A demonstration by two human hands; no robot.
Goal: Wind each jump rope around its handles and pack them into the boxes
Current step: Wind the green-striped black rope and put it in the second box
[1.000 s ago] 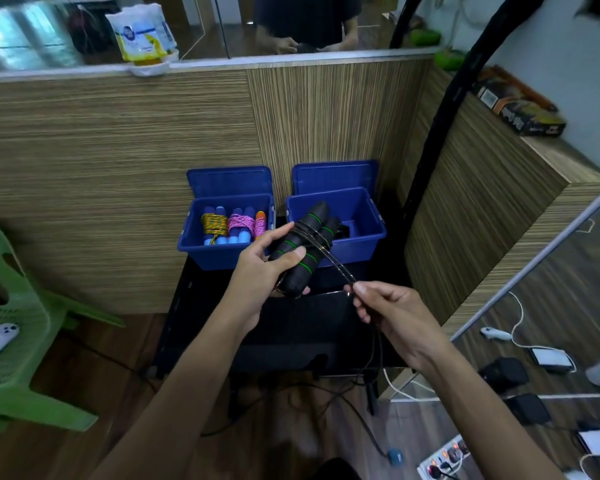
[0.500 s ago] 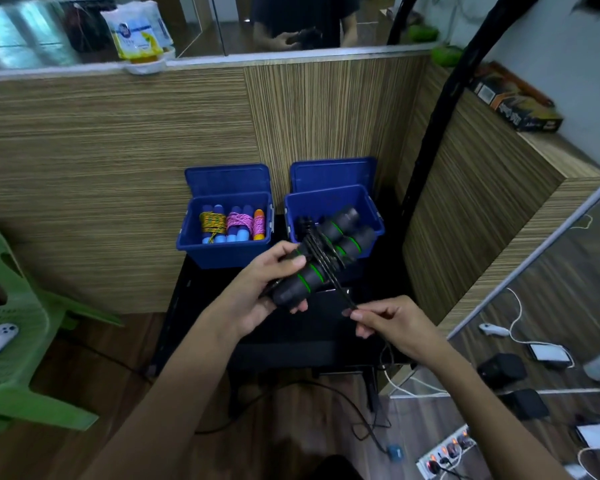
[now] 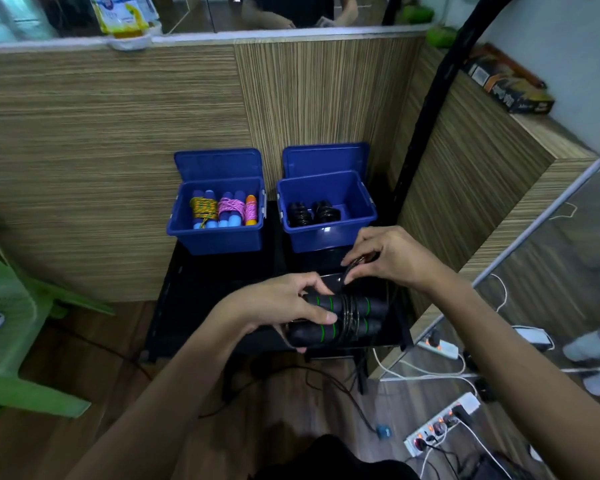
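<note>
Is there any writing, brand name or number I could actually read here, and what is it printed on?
None can be read.
White and yellow packet on the partition ledge: blue print, too blurred to read.
Dark printed box on the right-hand ledge: lettering on its side, too blurred to read.
Blue boxes, black handles gripped by the left hand, right hand: no writing visible.
</note>
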